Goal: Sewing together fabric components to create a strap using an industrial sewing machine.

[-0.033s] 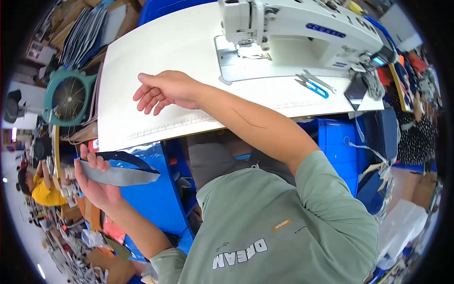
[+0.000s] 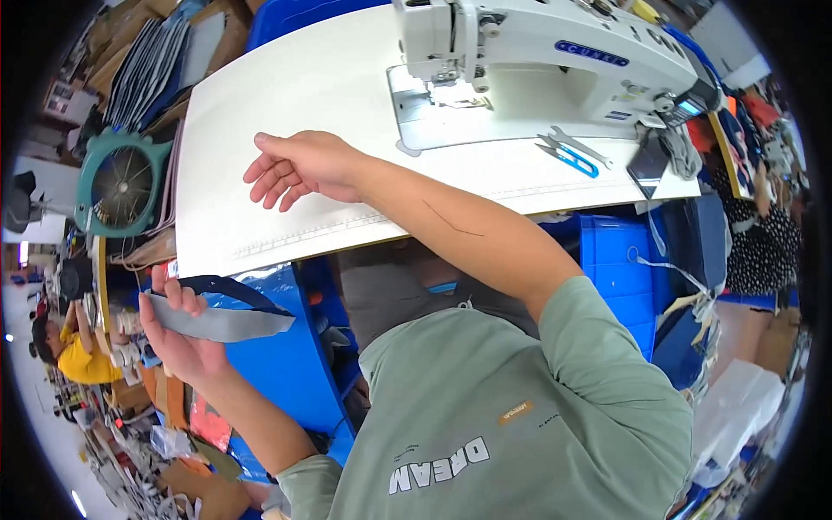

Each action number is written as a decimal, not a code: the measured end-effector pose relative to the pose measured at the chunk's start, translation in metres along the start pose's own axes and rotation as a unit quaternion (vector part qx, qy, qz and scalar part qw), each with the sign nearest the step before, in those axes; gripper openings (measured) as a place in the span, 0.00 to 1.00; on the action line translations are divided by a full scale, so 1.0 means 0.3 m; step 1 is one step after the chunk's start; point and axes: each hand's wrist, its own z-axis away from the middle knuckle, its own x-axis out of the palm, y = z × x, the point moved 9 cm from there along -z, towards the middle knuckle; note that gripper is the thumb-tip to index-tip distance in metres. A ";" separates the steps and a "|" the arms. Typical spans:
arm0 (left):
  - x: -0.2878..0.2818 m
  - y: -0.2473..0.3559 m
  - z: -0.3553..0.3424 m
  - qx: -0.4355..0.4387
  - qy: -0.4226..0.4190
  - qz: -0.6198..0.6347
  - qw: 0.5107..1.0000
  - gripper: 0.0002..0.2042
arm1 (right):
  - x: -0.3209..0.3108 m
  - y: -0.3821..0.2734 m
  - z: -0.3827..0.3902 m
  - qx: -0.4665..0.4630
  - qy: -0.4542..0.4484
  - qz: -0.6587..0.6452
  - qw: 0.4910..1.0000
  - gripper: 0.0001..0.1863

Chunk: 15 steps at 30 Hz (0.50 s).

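My left hand (image 2: 192, 351) is closed on a folded strip of fabric (image 2: 238, 322), grey on one face and dark navy on the other. It holds the strip off the table's front left edge, above a blue bin. The strip's two layers spread apart and point to the right. Over the white sewing table (image 2: 286, 87), my right hand (image 2: 305, 165) is empty, thumb out and fingers loosely bent and apart. Its forearm crosses the table's front edge. Behind and right of that hand stands a white sewing machine (image 2: 537, 65), its needle area lit.
Blue thread snips (image 2: 574, 161) and a wrench (image 2: 581, 147) lie right of centre, near a dark flat device (image 2: 648, 167). A green-framed fan (image 2: 126, 182) stands left of the table. Blue bins (image 2: 617, 282) sit below the front edge. A person in yellow (image 2: 85, 354) works at far left.
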 end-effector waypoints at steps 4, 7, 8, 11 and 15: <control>0.073 -0.159 0.014 0.058 0.082 -0.250 0.963 0.13 | -0.078 0.043 -0.014 0.015 0.050 -0.061 0.997 0.30; 0.329 -0.371 0.113 0.128 -0.067 -0.472 0.870 0.10 | -0.103 0.064 -0.007 0.021 0.094 -0.060 0.994 0.28; 0.488 -0.411 0.147 0.290 -0.219 -0.569 0.737 0.15 | -0.116 0.075 -0.008 0.027 0.105 -0.046 0.993 0.28; 0.610 -0.514 0.177 0.326 -0.270 -0.548 0.721 0.19 | -0.127 0.095 -0.023 0.037 0.123 0.007 0.992 0.26; 0.587 -0.593 0.132 0.251 -0.283 -0.532 0.758 0.15 | -0.120 0.124 -0.031 0.011 0.140 0.105 0.985 0.24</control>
